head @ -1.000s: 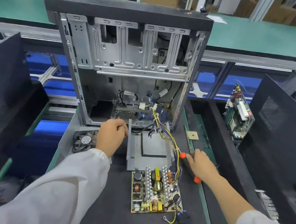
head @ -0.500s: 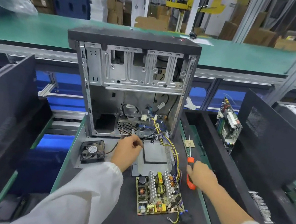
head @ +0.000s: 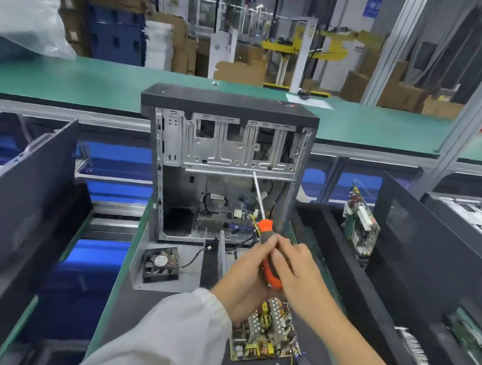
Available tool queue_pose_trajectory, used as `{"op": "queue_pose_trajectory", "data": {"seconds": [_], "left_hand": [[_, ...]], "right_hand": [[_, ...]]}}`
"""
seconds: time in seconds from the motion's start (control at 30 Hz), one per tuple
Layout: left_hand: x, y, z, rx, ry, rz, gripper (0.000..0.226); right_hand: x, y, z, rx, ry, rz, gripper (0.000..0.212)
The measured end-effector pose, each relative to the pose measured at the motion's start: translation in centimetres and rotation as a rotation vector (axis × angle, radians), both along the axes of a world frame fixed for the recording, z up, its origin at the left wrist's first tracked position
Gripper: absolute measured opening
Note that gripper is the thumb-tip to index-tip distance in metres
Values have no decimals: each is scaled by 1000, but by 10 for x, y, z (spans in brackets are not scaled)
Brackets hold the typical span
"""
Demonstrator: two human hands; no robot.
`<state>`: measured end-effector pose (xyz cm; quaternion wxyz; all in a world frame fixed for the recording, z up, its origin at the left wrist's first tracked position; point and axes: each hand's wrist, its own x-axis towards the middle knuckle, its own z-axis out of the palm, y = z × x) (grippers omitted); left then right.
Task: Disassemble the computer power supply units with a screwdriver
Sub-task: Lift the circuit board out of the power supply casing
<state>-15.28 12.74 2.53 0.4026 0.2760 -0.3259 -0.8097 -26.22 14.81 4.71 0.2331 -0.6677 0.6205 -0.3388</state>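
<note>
Right now both hands meet on one screwdriver (head: 267,248) above the dark worktop (head: 169,321). The left hand (head: 245,280), coming out of a white sleeve (head: 172,337), is wrapped around the orange and black handle from the left, and the right hand (head: 298,272) grasps the same handle from the right, fingers (head: 281,247) curled over it. The thin metal shaft tilts up and away, its tip in front of the open computer case (head: 222,154), which stands upright at the back of the worktop with a black top and bare metal inside. Loose coloured wires (head: 251,221) hang in the lower part of the case. Below the hands lies a circuit board (head: 265,333) crowded with parts, flat on the worktop and partly hidden by the left wrist. A grey metal cover (head: 220,257) stands just behind the hands. To the left, a small black fan (head: 160,264) sits on a grey metal plate (head: 137,279), its cable trailing toward the case.
</note>
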Motion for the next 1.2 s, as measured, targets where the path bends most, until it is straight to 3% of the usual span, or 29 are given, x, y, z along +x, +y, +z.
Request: {"op": "queue_pose_trajectory", "data": {"seconds": [0.1,0.2,0.33,0.4,0.63,0.77,0.87,0.97,1.07,1.2], "left_hand": [[28,9,2,-43,-38,173,38],[58,22,-4,-44,-101,358,27],[107,47,-5,-27,-132,556,21],[134,68,-10,10,-169,602,21],[234,144,-43,224,-146,930,20],[278,182,-72,319,-153,1104,20],[300,209,-103,413,-214,1151,14],[319,234,-133,519,-269,1155,10],[337,250,-153,577,-266,1126,9],[350,258,-166,604,-246,1112,11]], "right_hand": [[10,7,-4,-85,176,112,33],[25,15,-12,-189,145,171,13],[60,17,-28,-156,186,321,41],[86,20,-35,-158,231,443,45],[195,57,-66,1,376,806,32],[249,78,-107,144,511,908,23],[274,97,-152,365,607,886,16],[287,111,-192,587,579,744,10],[295,118,-213,722,488,512,38],[299,117,-222,801,407,431,41]]}}
